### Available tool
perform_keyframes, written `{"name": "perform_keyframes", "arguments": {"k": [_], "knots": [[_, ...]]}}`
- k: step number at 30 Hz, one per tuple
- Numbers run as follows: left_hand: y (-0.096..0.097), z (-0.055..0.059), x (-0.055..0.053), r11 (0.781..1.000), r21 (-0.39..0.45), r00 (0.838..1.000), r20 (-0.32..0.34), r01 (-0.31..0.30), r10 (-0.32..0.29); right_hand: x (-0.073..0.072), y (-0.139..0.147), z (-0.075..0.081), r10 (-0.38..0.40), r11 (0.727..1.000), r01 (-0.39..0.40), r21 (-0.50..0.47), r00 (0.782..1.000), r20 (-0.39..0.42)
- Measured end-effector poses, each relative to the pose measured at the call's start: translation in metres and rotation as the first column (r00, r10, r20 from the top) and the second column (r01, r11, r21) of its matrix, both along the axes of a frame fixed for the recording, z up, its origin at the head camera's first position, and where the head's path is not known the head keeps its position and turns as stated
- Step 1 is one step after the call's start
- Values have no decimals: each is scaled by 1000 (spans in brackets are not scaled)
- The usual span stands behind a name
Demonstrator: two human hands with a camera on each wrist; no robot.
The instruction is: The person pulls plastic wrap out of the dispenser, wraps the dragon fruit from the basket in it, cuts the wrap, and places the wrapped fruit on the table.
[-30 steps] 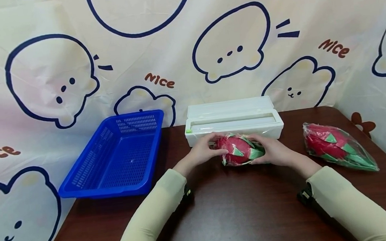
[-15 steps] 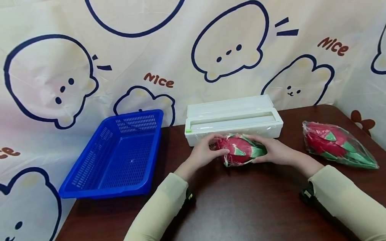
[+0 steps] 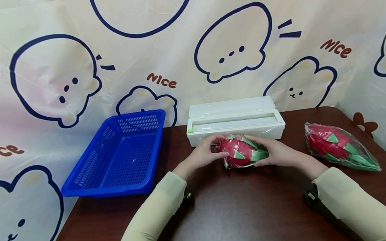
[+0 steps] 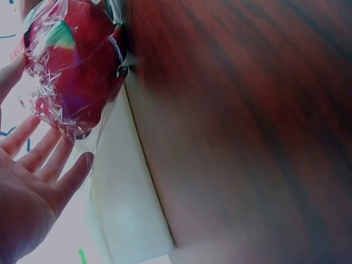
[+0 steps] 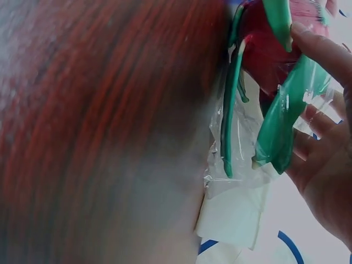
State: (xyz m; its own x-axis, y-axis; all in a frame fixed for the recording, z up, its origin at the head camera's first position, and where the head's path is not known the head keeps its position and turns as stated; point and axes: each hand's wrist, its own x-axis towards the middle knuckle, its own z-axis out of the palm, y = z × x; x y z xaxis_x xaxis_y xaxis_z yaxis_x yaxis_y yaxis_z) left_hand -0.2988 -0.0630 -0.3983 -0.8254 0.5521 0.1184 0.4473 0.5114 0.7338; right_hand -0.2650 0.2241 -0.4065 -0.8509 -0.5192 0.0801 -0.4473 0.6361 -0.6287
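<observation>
In the head view a red dragon fruit (image 3: 238,151) with green scales lies sideways in front of the white box, clear plastic film around it. My left hand (image 3: 204,152) holds its left end, thumb on the near side and fingers behind. At the leafy right end, my right hand (image 3: 276,151) grips it the same way. Crinkled film (image 4: 47,82) bunches at the left hand's fingertips in the left wrist view. The right wrist view shows the right thumb (image 5: 316,47) on the red skin and loose film (image 5: 245,159) spreading past the green leaf tips.
Behind the fruit stands a white cling film box (image 3: 237,134), lid raised, a roll inside. A blue perforated basket (image 3: 143,186) is at the left. To the right lies another dragon fruit (image 3: 333,144) in film. All rest on a dark brown table (image 3: 236,216) before a printed cloth (image 3: 180,52).
Both hands stay at the ends of the dragon fruit. The right hand has shifted slightly rightward along its leafy end; the head view has moved a little.
</observation>
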Motion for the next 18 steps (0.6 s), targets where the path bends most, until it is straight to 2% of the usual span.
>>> {"name": "perform_keyframes", "arguments": {"k": [5,10,18], "knots": [[-2,1,0,999,-41,999,-38,23,-25,2,-2,3,10,1000,-10,-24,1000,6],[-4,1,1,997,-47,996,-62,58,-61,3,-4,6,12,1000,-12,-23,1000,-19],[-5,1,2,996,-39,996,-49,79,-81,3,-5,6,23,1000,-24,-9,998,-58]]}}
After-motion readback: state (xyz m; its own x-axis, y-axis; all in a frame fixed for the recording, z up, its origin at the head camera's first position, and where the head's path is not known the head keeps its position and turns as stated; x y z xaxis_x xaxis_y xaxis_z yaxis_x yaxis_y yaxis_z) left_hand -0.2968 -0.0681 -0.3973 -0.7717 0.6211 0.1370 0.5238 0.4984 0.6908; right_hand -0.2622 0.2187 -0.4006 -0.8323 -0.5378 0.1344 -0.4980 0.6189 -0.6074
